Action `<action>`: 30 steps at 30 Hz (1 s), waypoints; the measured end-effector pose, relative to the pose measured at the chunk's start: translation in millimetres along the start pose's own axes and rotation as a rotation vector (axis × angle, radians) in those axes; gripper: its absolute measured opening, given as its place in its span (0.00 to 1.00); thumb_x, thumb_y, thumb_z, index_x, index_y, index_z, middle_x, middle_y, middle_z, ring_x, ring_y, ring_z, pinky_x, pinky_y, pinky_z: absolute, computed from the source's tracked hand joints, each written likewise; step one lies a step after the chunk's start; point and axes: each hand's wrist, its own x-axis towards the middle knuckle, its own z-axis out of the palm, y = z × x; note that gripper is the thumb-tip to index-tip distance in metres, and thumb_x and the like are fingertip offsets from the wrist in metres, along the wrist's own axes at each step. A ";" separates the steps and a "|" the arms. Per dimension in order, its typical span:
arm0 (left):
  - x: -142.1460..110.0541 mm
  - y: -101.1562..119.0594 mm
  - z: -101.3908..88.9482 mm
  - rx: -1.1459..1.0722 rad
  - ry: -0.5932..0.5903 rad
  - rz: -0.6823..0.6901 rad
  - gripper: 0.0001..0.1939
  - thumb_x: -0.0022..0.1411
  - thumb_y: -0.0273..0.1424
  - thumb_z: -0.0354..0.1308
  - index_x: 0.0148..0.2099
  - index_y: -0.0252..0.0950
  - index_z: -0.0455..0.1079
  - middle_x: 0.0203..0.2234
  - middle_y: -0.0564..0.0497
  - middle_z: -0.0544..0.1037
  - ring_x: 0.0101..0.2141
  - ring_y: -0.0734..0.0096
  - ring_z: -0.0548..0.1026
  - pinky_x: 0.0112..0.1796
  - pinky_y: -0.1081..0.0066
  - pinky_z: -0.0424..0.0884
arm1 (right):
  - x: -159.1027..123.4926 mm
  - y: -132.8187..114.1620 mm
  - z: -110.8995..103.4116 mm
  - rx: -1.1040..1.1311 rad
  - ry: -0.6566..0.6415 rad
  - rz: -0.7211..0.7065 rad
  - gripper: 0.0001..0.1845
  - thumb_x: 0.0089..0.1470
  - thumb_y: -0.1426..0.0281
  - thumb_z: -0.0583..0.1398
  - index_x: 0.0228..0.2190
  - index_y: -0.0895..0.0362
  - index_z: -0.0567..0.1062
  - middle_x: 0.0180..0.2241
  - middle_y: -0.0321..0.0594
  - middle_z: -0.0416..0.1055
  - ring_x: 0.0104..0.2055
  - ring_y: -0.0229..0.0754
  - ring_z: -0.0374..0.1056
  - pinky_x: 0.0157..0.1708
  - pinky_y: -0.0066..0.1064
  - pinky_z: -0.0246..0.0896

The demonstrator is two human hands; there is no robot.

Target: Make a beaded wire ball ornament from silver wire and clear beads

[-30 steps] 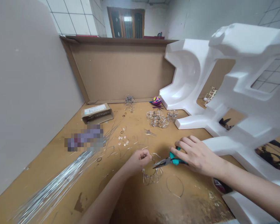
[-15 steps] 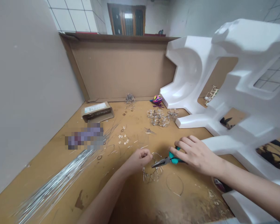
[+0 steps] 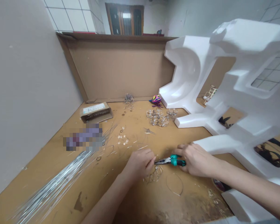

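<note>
My right hand is closed round the teal handles of needle-nose pliers. Their jaws point left, and the tips reach the fingers of my left hand. My left hand is closed on a wire piece with clear beads, whose curved wire legs hang below the fingers; part of it is hidden behind that hand. On the table just right of it lies a loose wire loop. Whether the plier tips grip a wire cannot be made out.
A bundle of straight wires lies at left, near a cardboard box. Clear beads are scattered mid-table. Beaded wire pieces and a colourful ball-shaped object sit further back. White foam packing stands at right.
The pliers have levelled out and their tips have come to the left hand's fingers. My left hand has turned over more of the wire piece, and my right hand has moved slightly lower.
</note>
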 end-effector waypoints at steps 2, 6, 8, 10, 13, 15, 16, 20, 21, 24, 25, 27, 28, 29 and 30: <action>-0.2 -3.3 0.0 0.049 0.006 -0.061 0.13 0.61 0.29 0.42 0.24 0.36 0.57 0.21 0.53 0.63 0.24 0.73 0.60 0.25 0.72 0.50 | -0.3 -1.2 4.8 0.088 0.037 0.011 0.17 0.41 0.69 0.57 0.38 0.52 0.72 0.34 0.39 0.71 0.34 0.44 0.68 0.30 0.31 0.54; -0.4 -12.3 -0.7 -0.047 0.155 -0.272 0.15 0.63 0.32 0.41 0.24 0.37 0.56 0.20 0.54 0.61 0.23 0.74 0.60 0.26 0.73 0.52 | -0.3 5.3 13.5 0.230 0.055 0.073 0.19 0.46 0.66 0.56 0.43 0.53 0.70 0.36 0.40 0.71 0.34 0.42 0.69 0.34 0.32 0.57; -0.1 -15.3 -0.8 -0.134 0.234 -0.332 0.15 0.63 0.33 0.41 0.24 0.36 0.56 0.19 0.55 0.60 0.23 0.74 0.59 0.26 0.73 0.52 | -0.2 13.1 18.9 0.172 0.051 0.156 0.18 0.48 0.63 0.55 0.42 0.54 0.70 0.35 0.42 0.71 0.35 0.45 0.68 0.34 0.34 0.58; 0.2 -16.6 0.5 -0.225 0.268 -0.370 0.15 0.62 0.35 0.43 0.24 0.36 0.56 0.19 0.56 0.58 0.23 0.75 0.58 0.26 0.74 0.52 | -0.2 21.3 25.6 0.097 0.032 0.246 0.20 0.50 0.58 0.54 0.41 0.56 0.70 0.34 0.44 0.70 0.35 0.47 0.68 0.33 0.35 0.57; 0.8 -16.2 4.7 -0.451 0.215 -0.428 0.15 0.61 0.38 0.45 0.25 0.36 0.58 0.17 0.58 0.56 0.21 0.76 0.56 0.24 0.75 0.52 | 0.6 28.2 36.8 0.037 0.003 0.315 0.22 0.52 0.55 0.51 0.41 0.58 0.70 0.33 0.47 0.70 0.36 0.49 0.68 0.33 0.36 0.57; 1.5 -15.1 6.8 -0.643 0.141 -0.455 0.16 0.60 0.41 0.46 0.26 0.36 0.58 0.17 0.58 0.57 0.20 0.78 0.56 0.23 0.76 0.53 | 1.9 26.9 43.7 0.009 0.008 0.314 0.22 0.53 0.55 0.50 0.40 0.58 0.70 0.33 0.48 0.70 0.37 0.50 0.67 0.33 0.36 0.56; 1.9 -14.5 7.1 -0.727 0.105 -0.463 0.16 0.59 0.42 0.47 0.26 0.35 0.59 0.17 0.58 0.58 0.20 0.78 0.57 0.23 0.77 0.54 | 2.9 24.6 46.9 -0.001 0.016 0.306 0.22 0.53 0.55 0.50 0.39 0.59 0.70 0.33 0.48 0.70 0.37 0.50 0.66 0.34 0.37 0.56; 3.3 -12.8 3.2 -0.913 0.018 -0.492 0.17 0.56 0.44 0.51 0.28 0.34 0.61 0.19 0.57 0.64 0.19 0.80 0.59 0.22 0.78 0.56 | 7.3 13.3 57.5 -0.024 0.052 0.269 0.23 0.53 0.56 0.50 0.41 0.59 0.70 0.36 0.50 0.70 0.40 0.50 0.65 0.37 0.38 0.56; 3.3 -12.6 1.5 -0.935 0.003 -0.493 0.17 0.56 0.44 0.52 0.28 0.34 0.62 0.19 0.57 0.64 0.19 0.80 0.59 0.22 0.78 0.56 | 8.3 11.8 59.1 -0.025 0.056 0.266 0.23 0.52 0.57 0.51 0.42 0.59 0.70 0.38 0.51 0.69 0.41 0.50 0.64 0.37 0.38 0.56; 2.5 -11.3 -2.6 -0.969 -0.058 -0.460 0.16 0.55 0.44 0.53 0.29 0.34 0.63 0.19 0.57 0.65 0.19 0.81 0.59 0.21 0.79 0.56 | 11.7 12.8 58.0 0.022 0.052 0.243 0.25 0.50 0.56 0.54 0.44 0.59 0.70 0.41 0.52 0.68 0.44 0.52 0.63 0.39 0.40 0.56; 2.0 -10.6 -3.3 -0.967 -0.086 -0.450 0.16 0.55 0.44 0.53 0.29 0.34 0.63 0.19 0.57 0.65 0.19 0.81 0.59 0.21 0.78 0.56 | 13.4 14.3 55.2 0.076 0.058 0.223 0.25 0.49 0.56 0.55 0.44 0.58 0.71 0.42 0.51 0.68 0.45 0.51 0.63 0.40 0.41 0.56; 1.4 -8.9 -3.4 -0.936 -0.128 -0.432 0.16 0.55 0.43 0.53 0.29 0.34 0.64 0.19 0.57 0.65 0.19 0.80 0.59 0.21 0.78 0.56 | 18.6 16.2 46.7 0.277 0.091 0.172 0.22 0.51 0.57 0.54 0.43 0.57 0.72 0.43 0.49 0.69 0.44 0.48 0.64 0.42 0.38 0.57; 1.2 -8.2 -2.7 -0.904 -0.140 -0.421 0.16 0.55 0.43 0.53 0.29 0.34 0.65 0.19 0.57 0.65 0.20 0.80 0.59 0.22 0.78 0.56 | 22.1 15.8 41.5 0.425 0.105 0.148 0.20 0.53 0.58 0.53 0.41 0.57 0.73 0.41 0.47 0.70 0.42 0.45 0.65 0.41 0.36 0.58; 1.2 -7.6 -1.8 -0.862 -0.143 -0.404 0.15 0.55 0.42 0.53 0.28 0.34 0.66 0.19 0.57 0.64 0.20 0.79 0.59 0.22 0.78 0.56 | 25.9 14.1 36.3 0.591 0.108 0.134 0.19 0.54 0.59 0.52 0.39 0.57 0.74 0.38 0.45 0.71 0.38 0.43 0.66 0.38 0.34 0.59; 1.4 -7.3 -0.5 -0.812 -0.138 -0.381 0.14 0.55 0.41 0.54 0.28 0.34 0.66 0.19 0.57 0.64 0.21 0.79 0.59 0.23 0.78 0.56 | 30.0 11.0 31.3 0.762 0.081 0.132 0.19 0.54 0.59 0.51 0.36 0.58 0.75 0.33 0.42 0.72 0.32 0.40 0.66 0.34 0.31 0.60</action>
